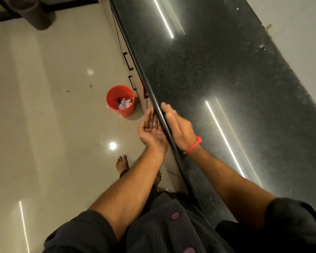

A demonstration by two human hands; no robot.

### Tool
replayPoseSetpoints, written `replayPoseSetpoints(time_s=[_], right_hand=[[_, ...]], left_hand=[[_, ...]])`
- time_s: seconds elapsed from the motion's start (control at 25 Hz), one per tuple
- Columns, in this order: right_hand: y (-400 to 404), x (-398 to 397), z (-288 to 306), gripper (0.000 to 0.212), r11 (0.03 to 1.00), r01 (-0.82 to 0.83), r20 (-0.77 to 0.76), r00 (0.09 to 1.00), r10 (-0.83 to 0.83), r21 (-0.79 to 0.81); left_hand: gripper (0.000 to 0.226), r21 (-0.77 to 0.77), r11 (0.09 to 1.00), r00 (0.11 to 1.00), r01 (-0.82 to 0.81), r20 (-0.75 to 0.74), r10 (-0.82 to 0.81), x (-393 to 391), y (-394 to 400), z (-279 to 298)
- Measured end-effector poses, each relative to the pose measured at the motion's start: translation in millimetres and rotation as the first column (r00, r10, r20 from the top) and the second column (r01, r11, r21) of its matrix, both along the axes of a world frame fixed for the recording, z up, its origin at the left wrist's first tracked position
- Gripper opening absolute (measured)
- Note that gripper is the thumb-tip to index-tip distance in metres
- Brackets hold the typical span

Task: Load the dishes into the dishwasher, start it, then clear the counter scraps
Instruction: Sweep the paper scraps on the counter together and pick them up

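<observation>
I am clearing scraps: my right hand (179, 128), flat, is sweeping along the counter (217, 73) edge, while my left hand (151, 130), cupped open below it, is catching a scrap (154, 124). Next, I judge, it is going into the bin (120, 100) nearby.

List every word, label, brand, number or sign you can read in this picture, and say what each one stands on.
None: no readable text shows anywhere in this view.
The crumpled paper in the red bin bears purple marks, too small and blurred to read.
The black counter, the cupboard handles and the dark shirt carry no lettering.
The small scrap in the cupped left hand shows nothing legible.
</observation>
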State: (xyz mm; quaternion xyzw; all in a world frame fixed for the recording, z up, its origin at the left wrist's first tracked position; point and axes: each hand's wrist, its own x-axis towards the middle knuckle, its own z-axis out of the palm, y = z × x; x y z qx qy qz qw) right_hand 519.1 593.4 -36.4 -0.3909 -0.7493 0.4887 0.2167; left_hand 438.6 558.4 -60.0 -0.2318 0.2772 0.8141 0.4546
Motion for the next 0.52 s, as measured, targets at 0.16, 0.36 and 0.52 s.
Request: replayPoseSetpoints(time_s=[0.16, 0.36, 0.52], right_hand=[[55, 73, -7, 0.055, 0.932, 0.293, 0.202, 0.920, -0.336, 0.212], [42, 54, -19, 0.074, 0.938, -0.034, 0.539, 0.825, -0.168, 0.344], [-14, -14, -11, 0.072, 0.911, -0.326, 0.396, 0.894, 0.210, 0.252]], left_hand=[[0.049, -0.076, 0.997, 0.999, -0.017, 0.043, 0.020, -3, 0, -4], [0.046, -0.074, 0.997, 0.998, -0.003, 0.060, 0.007, -5, 0, -5], [0.045, 0.015, 0.998, 0.994, 0.065, 0.082, -0.066, -15, -8, -3]])
